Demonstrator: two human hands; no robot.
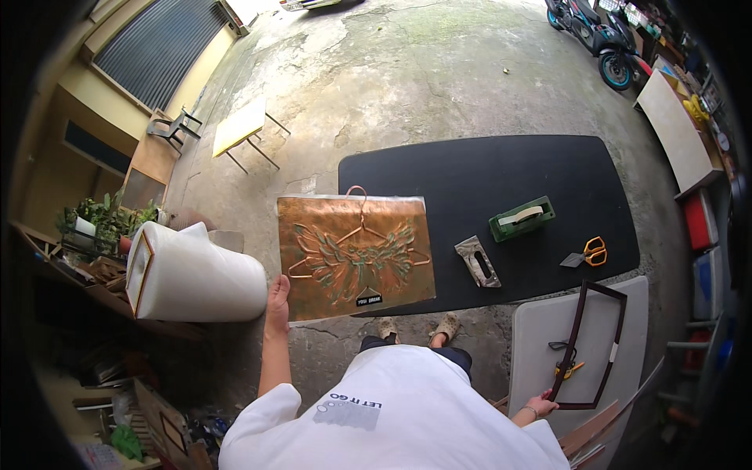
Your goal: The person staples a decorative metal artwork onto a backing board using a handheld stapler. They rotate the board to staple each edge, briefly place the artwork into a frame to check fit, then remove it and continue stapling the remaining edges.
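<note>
My left hand [278, 304] grips the lower left edge of a copper relief panel [356, 251], fingers partly hidden behind it. The panel shows raised, greenish wing shapes, a wire-hanger form and a small black tag; it overlaps the left end of the black table [470, 172]. Low on the right, my right hand [540, 405] is closed on the lower corner of an empty dark brown picture frame [570, 341], held tilted over a pale grey table. On the black table lie a silver staple gun [476, 261], a green tape dispenser [521, 219] and orange-handled scissors [595, 251].
A large white wrapping roll [200, 274] stands left of my left hand. Under the frame, small yellow and black items lie on the grey table [529, 321]; wood strips [591, 427] lean beside it. Farther off are a yellow table [239, 125], a chair and a motorcycle [599, 43].
</note>
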